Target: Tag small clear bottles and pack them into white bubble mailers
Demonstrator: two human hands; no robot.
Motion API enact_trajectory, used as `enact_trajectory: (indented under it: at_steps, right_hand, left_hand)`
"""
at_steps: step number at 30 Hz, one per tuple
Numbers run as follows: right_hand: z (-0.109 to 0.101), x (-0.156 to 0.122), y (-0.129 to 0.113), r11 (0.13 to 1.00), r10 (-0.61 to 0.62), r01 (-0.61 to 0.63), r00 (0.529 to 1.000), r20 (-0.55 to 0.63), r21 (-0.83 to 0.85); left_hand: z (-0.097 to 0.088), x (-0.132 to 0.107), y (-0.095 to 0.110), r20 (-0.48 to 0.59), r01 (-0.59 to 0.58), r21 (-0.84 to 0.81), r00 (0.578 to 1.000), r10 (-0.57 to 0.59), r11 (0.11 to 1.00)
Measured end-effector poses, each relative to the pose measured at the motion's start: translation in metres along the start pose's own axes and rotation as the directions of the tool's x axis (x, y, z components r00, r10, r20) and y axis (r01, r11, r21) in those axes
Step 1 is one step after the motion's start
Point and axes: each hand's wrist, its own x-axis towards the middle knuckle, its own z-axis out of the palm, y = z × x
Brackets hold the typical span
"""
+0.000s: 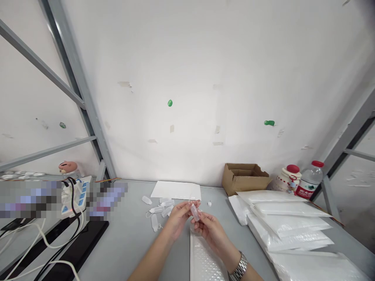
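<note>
Between my two hands is a small translucent plastic bottle (195, 212), tilted, with my fingers pinching it from both sides. My left hand (179, 216) grips its upper end, where a thin clear part sticks up that I cannot make out. Closed round the lower end is my right hand (209, 230). Several similar small bottles (154, 222) lie loose to the left, some with ring loops. A small white cap (209, 203) sits just right of my hands. Under my right forearm lies a white bubble mailer (202, 257).
Stacked bubble mailers (293, 226) cover the right side. Behind them stand a cardboard box (246, 179), a white jar with a red lid (288, 179) and a water bottle (311, 181). White paper (175, 190) lies at the back. A power strip (76, 197) with cables is at left.
</note>
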Motion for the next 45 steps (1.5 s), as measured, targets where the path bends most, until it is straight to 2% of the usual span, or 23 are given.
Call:
enact_trajectory:
  at_steps: [3, 5, 8, 11, 14, 16, 18, 20, 24, 26, 28, 29, 31, 37, 40, 43, 45]
  right_hand:
    - [0.001, 0.003, 0.002, 0.978, -0.081, 0.059, 0.992, -0.102, -0.199]
    - [0.003, 0.003, 0.003, 0.938, -0.156, 0.098, 0.976, -0.151, -0.333]
    - [0.006, 0.0, 0.004, 0.885, -0.24, 0.136, 0.953, -0.187, -0.445]
    - [0.008, -0.004, 0.007, 0.826, -0.285, 0.125, 0.934, -0.215, -0.55]
    - [0.007, -0.006, 0.009, 0.729, -0.331, 0.096, 0.916, -0.225, -0.678]
    - [0.004, -0.006, 0.01, 0.632, -0.396, 0.117, 0.899, -0.19, -0.767]
    - [0.002, -0.005, 0.011, 0.499, -0.489, 0.168, 0.865, -0.116, -0.85]
    - [-0.001, -0.003, 0.013, 0.337, -0.587, 0.228, 0.809, -0.014, -0.914]
    - [-0.006, 0.0, 0.02, -0.003, -0.722, 0.3, 0.66, 0.209, -0.954]
    - [-0.007, 0.002, 0.022, -0.126, -0.746, 0.298, 0.6, 0.289, -0.946]
    - [-0.008, 0.002, 0.024, -0.188, -0.756, 0.292, 0.567, 0.328, -0.938]
    - [-0.008, 0.002, 0.024, -0.188, -0.758, 0.291, 0.565, 0.327, -0.938]
    - [-0.006, 0.001, 0.023, -0.137, -0.758, 0.298, 0.583, 0.293, -0.945]
    - [0.001, -0.004, 0.021, 0.154, -0.729, 0.325, 0.674, 0.115, -0.933]
    - [0.004, -0.006, 0.017, 0.387, -0.622, 0.289, 0.783, -0.016, -0.876]
    - [0.008, -0.005, 0.008, 0.678, -0.401, 0.182, 0.904, -0.15, -0.712]
    - [0.011, -0.005, 0.001, 0.817, -0.277, 0.131, 0.944, -0.182, -0.562]
  left_hand:
    - [-0.002, 0.003, -0.004, -0.055, 0.0, -0.004, 0.998, 0.0, 1.0]
    - [-0.001, 0.004, -0.006, -0.045, 0.044, -0.009, 0.998, -0.044, 0.999]
    - [0.002, 0.002, -0.007, -0.019, 0.104, -0.011, 0.994, -0.104, 0.995]
    - [0.006, -0.001, -0.008, -0.02, 0.112, -0.004, 0.993, -0.112, 0.994]
    - [0.008, -0.003, -0.007, -0.006, 0.118, 0.01, 0.993, -0.118, 0.993]
    - [0.007, -0.003, -0.007, 0.003, 0.128, 0.015, 0.992, -0.128, 0.992]
    - [0.006, -0.002, -0.005, 0.017, 0.124, 0.014, 0.992, -0.125, 0.992]
    - [0.005, -0.001, -0.004, 0.027, 0.11, 0.005, 0.994, -0.11, 0.994]
    - [0.005, -0.001, -0.004, -0.003, 0.06, -0.032, 0.998, -0.06, 0.998]
    - [0.006, -0.001, -0.006, -0.022, 0.046, -0.073, 0.999, -0.048, 0.996]
    - [0.007, -0.002, -0.009, -0.027, 0.055, -0.119, 0.998, -0.059, 0.991]
    - [0.008, -0.003, -0.01, -0.025, 0.063, -0.138, 0.997, -0.068, 0.988]
    - [0.009, -0.004, -0.011, -0.002, 0.086, -0.157, 0.996, -0.087, 0.984]
    - [0.01, -0.006, -0.007, 0.059, 0.11, -0.108, 0.993, -0.104, 0.988]
    - [0.008, -0.006, -0.006, 0.064, 0.121, -0.09, 0.991, -0.116, 0.989]
    - [0.006, -0.004, -0.007, 0.062, 0.124, -0.087, 0.991, -0.119, 0.988]
    - [0.006, -0.004, -0.008, 0.074, 0.134, -0.085, 0.989, -0.128, 0.987]
